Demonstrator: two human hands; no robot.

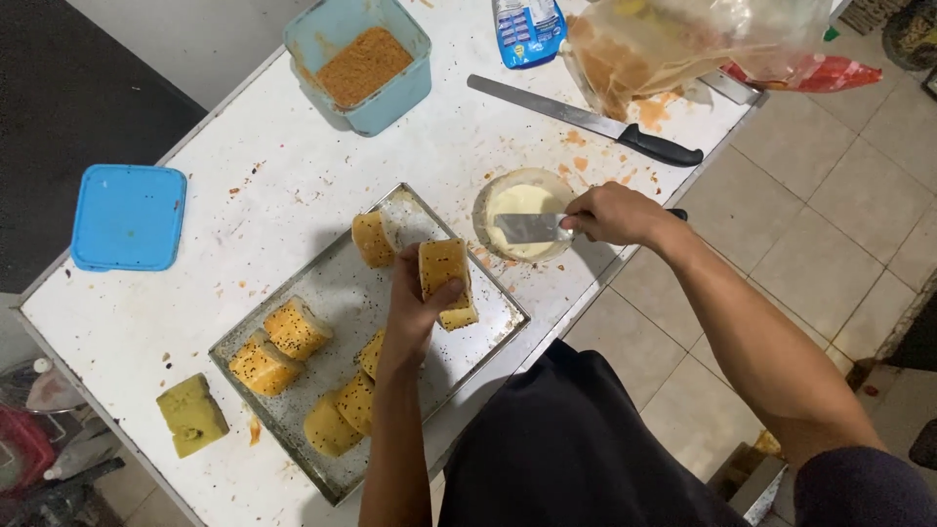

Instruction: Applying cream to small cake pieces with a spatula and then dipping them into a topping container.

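Bun (444, 268) in left hand (410, 312)

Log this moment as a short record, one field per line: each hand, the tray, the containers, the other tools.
Left hand: holds a bread piece upright over the metal tray
Right hand: holds a small knife, blade over the bowl of pale spread
Tray contents: several more seeded bread pieces
Containers: open blue tub of orange crumbs; its blue lid lies apart
Other tools: long black-handled knife; green sponge
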